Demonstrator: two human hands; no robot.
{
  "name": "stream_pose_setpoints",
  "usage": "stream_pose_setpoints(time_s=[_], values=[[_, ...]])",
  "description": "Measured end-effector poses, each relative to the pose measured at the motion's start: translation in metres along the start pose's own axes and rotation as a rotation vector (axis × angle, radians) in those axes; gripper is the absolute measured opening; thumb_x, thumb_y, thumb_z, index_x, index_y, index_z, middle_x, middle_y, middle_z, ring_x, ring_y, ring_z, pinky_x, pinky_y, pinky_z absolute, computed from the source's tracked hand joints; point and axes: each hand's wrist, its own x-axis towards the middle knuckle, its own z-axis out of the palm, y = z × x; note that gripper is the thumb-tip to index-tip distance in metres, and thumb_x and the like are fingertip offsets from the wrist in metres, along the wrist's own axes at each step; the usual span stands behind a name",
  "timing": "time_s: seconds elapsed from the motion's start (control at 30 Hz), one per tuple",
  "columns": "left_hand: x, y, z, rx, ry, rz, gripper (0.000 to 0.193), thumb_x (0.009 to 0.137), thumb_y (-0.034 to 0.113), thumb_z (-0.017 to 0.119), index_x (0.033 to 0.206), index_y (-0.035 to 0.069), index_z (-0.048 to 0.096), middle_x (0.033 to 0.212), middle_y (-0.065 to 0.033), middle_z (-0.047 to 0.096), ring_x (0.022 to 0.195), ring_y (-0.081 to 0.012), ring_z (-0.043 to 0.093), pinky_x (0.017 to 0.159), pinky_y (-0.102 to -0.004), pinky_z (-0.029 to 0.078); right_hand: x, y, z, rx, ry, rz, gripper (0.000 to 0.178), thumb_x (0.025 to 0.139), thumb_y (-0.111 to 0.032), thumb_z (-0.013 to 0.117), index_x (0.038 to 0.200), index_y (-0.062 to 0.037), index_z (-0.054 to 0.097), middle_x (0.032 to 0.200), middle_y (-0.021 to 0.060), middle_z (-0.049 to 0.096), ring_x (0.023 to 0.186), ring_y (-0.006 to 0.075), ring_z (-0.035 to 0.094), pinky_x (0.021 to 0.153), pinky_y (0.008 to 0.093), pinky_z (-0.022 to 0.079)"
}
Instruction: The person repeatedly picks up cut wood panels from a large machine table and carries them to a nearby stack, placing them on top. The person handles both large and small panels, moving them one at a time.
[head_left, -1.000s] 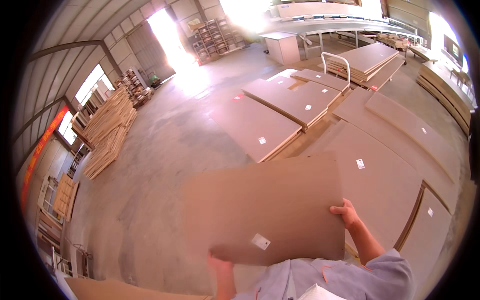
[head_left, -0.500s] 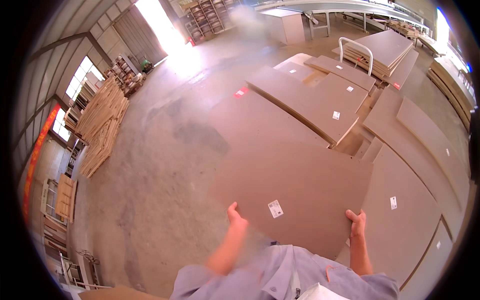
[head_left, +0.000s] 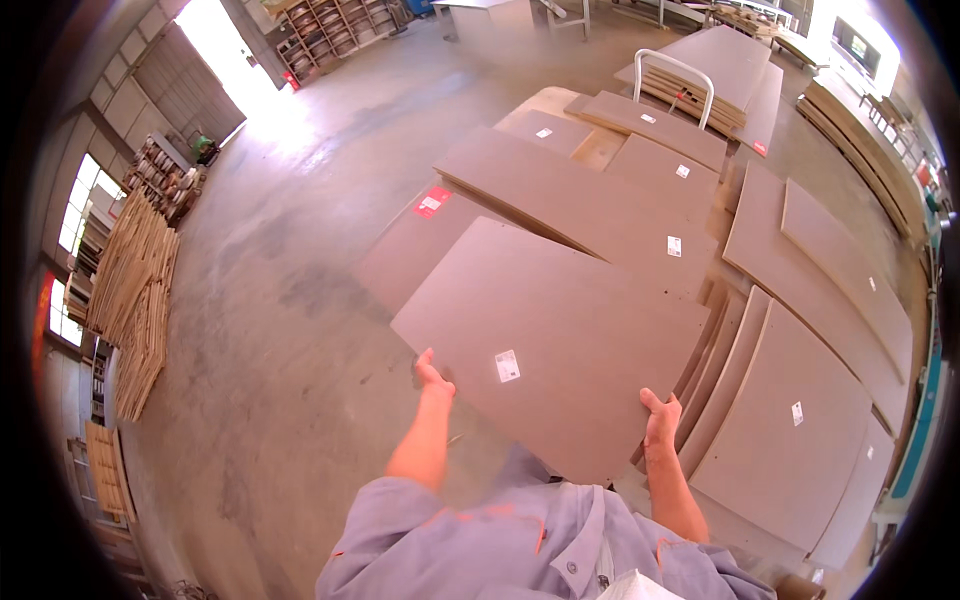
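Panel [head_left: 560, 320] gripped at two edges, centre of frame

Flat brown sheet, white label [head_left: 507, 366] on the upper face, set askew; lowest corner points down to the grey shirt [head_left: 480, 540] at bottom centre. On the lower-left edge, the left hand [head_left: 436, 375]: fingers grasping the rim, partly hidden by it. On the right edge, the right hand [head_left: 660, 420]: thumb uppermost, fingers grasping the panel too, their undersides out of sight. How hard either squeezes, cannot tell.

Far side of the panel overlaps, in view, the red-tagged board [head_left: 400, 255] and the long board [head_left: 560, 190] at upper centre. Touching or hanging just over them: cannot tell. Close beside the right hand, a row of board edges [head_left: 722, 372]; grey floor [head_left: 280, 350] off to the left.

Handling, my judgement: both hands sit toward the near side, so the far edge probably weighs on the wrists. Keep elbows in, raise both hands together, turn from the feet. Mind the right knuckles against those edges. Lift rather than slide; dragged corners would likely scuff the faces. When lowering, seat one edge first, thumbs on top, fingers drawn out before full weight settles.
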Motion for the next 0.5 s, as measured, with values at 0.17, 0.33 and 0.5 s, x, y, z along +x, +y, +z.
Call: stream_pose_setpoints(time_s=[0.17, 0.33, 0.5], values=[[0.067, 0.027, -0.007, 0.201, -0.189, -0.09, 0.057, 0.083, 0.047, 0.055, 0.124, 0.009, 0.047, 0.108, -0.0072, 0.058, 0.096, -0.0262, 0.056, 0.081, -0.0435, 0.047, 0.004, 0.032, 0.039, 0.009, 0.07, 0.034, 0.039, 0.078, -0.004, 0.062, 0.115, 0.0047, 0.054, 0.107, 0.0115, 0.061, 0.092, 0.0212, 0.059, 0.079, 0.0324, 0.048], [0.062, 0.035, -0.062, 0.686, 0.078, -0.052, 0.065, 0.082, 0.059, 0.054, 0.117, 0.005, 0.044, 0.08, -0.01, 0.058, 0.062, -0.0233, 0.056, 0.055, -0.0407, 0.048, 0.03, 0.041, -0.034, -0.297, 0.338, -0.073, 0.049, 0.088, -0.02, 0.057, 0.132, -0.0104, 0.04, 0.101, 0.0, 0.051, 0.094, 0.0111, 0.053, 0.071, 0.0294, 0.043], [0.019, -0.038, -0.17, 0.794, 0.052, -0.349, 0.079, 0.082, 0.064, 0.051, 0.131, 0.004, 0.034, 0.081, -0.0119, 0.057, 0.067, -0.0264, 0.058, 0.058, -0.0423, 0.05, -0.035, 0.014, -0.147, -0.207, 0.55, -0.074, 0.055, 0.085, -0.013, 0.058, 0.135, -0.0046, 0.038, 0.112, 0.0037, 0.054, 0.09, 0.0101, 0.055, 0.071, 0.0263, 0.045]])
